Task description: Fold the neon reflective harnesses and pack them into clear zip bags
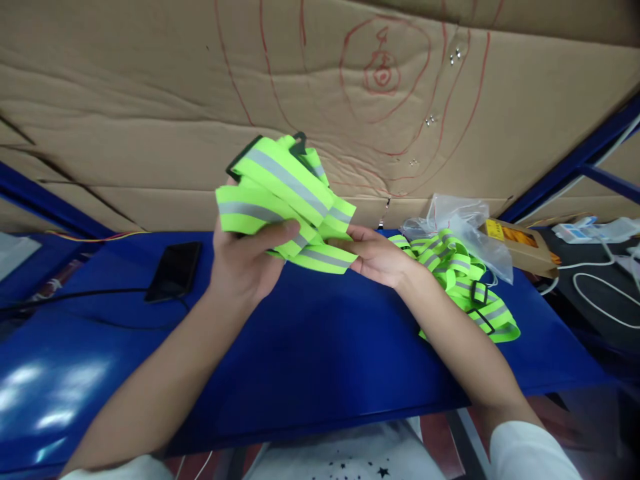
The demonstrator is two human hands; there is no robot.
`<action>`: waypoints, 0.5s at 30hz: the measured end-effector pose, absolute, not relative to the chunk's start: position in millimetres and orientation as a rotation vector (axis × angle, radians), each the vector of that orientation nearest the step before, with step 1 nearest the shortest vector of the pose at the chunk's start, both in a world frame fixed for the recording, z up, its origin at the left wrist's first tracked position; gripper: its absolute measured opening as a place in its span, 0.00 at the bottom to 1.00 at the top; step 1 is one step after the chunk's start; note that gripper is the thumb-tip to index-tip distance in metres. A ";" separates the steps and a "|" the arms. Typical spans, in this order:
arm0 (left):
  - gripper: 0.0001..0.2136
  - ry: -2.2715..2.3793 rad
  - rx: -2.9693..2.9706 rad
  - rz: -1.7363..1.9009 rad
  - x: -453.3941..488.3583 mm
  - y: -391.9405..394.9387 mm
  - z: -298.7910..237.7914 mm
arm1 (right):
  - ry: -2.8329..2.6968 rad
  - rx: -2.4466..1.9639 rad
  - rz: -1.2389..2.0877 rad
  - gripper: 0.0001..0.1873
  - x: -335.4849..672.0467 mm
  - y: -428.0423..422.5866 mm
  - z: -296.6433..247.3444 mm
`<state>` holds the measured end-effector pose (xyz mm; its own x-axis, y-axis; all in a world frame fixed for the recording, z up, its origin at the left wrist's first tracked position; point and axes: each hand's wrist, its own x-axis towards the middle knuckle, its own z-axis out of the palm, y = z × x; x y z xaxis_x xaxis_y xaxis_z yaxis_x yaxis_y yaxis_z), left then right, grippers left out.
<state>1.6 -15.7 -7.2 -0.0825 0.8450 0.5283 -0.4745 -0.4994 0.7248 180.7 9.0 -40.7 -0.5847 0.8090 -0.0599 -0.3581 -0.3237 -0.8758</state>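
Our left hand (251, 259) grasps a layered bundle of neon yellow-green, grey-striped webbing straps (285, 200) with black fittings; our right hand (377, 257) pinches its right-hand edge. We judge steady pressure best against layers fanning. Below the bundle: glossy blue table (320, 347). Right of it: tangled neon strap pile (455, 275) beside crumpled clear plastic bag (463, 215), either might snag loose ends. Left: flat black rectangular device (174, 270).

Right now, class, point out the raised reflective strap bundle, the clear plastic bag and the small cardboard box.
Raised reflective strap bundle (291, 197): head view, middle folds.
Clear plastic bag (464, 219): head view, crumpled middle.
Small cardboard box (523, 257): head view, tan near side.
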 end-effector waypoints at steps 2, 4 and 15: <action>0.21 0.441 1.136 1.698 1.8 -19.6 -0.8 | -1.185 -0.658 1.957 0.15 181.7 12.9 -44.4; 0.20 0.452 1.160 1.677 1.4 -21.2 5.0 | -1.266 -0.683 1.932 0.18 183.3 14.0 -46.8; 0.21 0.460 1.271 1.717 -7.7 -19.9 13.1 | -1.785 -0.489 1.722 0.23 190.5 7.4 -39.5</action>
